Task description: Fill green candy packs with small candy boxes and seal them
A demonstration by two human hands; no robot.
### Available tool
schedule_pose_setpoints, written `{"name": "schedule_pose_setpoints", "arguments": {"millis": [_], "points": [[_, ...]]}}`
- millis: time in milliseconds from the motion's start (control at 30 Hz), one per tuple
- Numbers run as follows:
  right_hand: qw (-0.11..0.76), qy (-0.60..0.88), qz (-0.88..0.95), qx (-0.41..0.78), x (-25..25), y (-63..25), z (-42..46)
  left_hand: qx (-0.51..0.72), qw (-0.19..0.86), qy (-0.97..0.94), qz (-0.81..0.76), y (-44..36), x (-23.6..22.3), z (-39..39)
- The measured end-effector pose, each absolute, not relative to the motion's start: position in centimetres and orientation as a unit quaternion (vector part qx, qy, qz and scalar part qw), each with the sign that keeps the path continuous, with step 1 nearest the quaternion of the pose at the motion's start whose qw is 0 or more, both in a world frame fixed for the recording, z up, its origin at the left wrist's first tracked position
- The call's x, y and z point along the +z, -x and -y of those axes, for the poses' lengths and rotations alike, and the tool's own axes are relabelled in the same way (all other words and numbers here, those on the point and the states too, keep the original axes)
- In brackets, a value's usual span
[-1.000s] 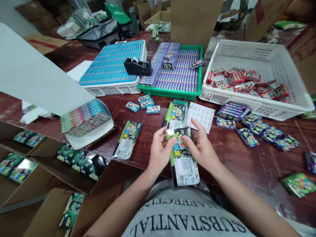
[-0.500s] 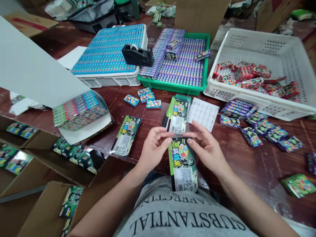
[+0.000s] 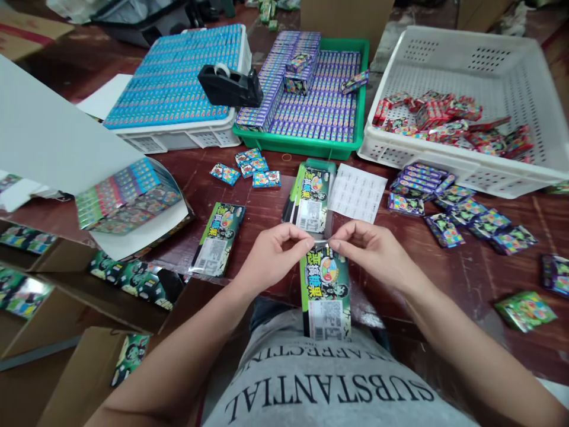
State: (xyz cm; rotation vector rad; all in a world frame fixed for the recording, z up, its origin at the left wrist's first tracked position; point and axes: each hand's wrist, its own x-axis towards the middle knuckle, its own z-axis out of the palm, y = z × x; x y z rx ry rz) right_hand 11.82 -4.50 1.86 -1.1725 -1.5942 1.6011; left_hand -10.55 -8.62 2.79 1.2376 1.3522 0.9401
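Observation:
A long green and black candy pack [image 3: 326, 290] in a clear sleeve hangs over the table edge toward my lap. My left hand [image 3: 272, 256] pinches the sleeve's top left corner and my right hand [image 3: 372, 252] pinches its top right corner. Just beyond my fingers lies a small stack of similar green packs [image 3: 310, 199], with a white sticker sheet [image 3: 358, 193] to its right. Another green pack [image 3: 217, 238] lies flat to the left.
At the back stand a white crate of blue boxes [image 3: 178, 89] with a black tape dispenser [image 3: 230, 86], a green tray of purple boxes [image 3: 311, 89] and a white basket of red packs [image 3: 466, 112]. Loose small packs [image 3: 462, 213] lie right. Open cardboard boxes [image 3: 89, 308] sit left.
The pack has slid lower, away from the stack, and both hands have shifted from its sides up to the sleeve's top edge, fingers now pinched. The view has tilted down.

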Motion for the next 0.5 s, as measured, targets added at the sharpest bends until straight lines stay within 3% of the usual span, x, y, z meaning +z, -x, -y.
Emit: {"name": "schedule_pose_setpoints", "arguments": {"millis": [200, 500], "points": [[0.251, 0.475, 0.602, 0.59, 2.2, -12.2, 4.0, 0.346, 0.524, -0.536, -0.564, 10.8, 2.7, 7.5], [0.17, 0.389, 0.675, 0.603, 1.5, -13.4, 3.1, 0.349, 0.594, -0.541, -0.482, 13.0, 2.1, 7.7]]}}
